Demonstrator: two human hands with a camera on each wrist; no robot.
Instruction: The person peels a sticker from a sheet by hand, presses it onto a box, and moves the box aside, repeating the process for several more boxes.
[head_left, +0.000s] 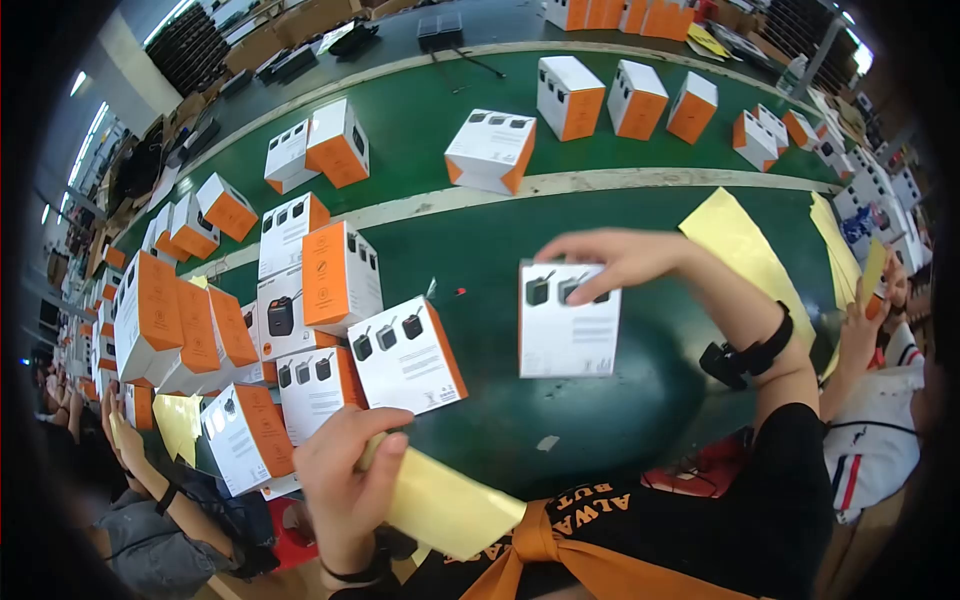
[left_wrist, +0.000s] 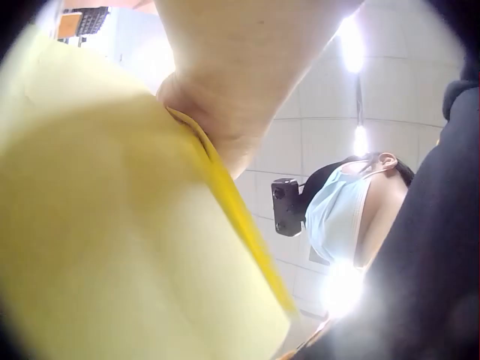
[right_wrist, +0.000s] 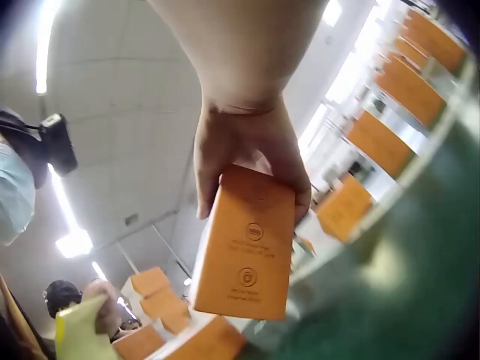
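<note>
My right hand (head_left: 622,256) grips a white and orange product box (head_left: 568,340) near its top, thumb on the white face printed with small device pictures. In the right wrist view, the box's orange side (right_wrist: 246,247) faces the camera, with fingers on either side of it. Low in the head view, my left hand (head_left: 345,475) pinches a folded yellow sheet (head_left: 445,500) between thumb and fingers. That sheet (left_wrist: 112,225) fills much of the left wrist view. Just beyond the left hand stands another white and orange box (head_left: 405,355), leaning against a group of similar boxes.
Stacked boxes (head_left: 285,320) crowd the left of the green table (head_left: 470,250). More boxes (head_left: 570,100) stand in a row past a pale ledge (head_left: 600,183). Another yellow sheet (head_left: 745,240) lies at right. People work on both sides, a hand (head_left: 865,320) showing at right.
</note>
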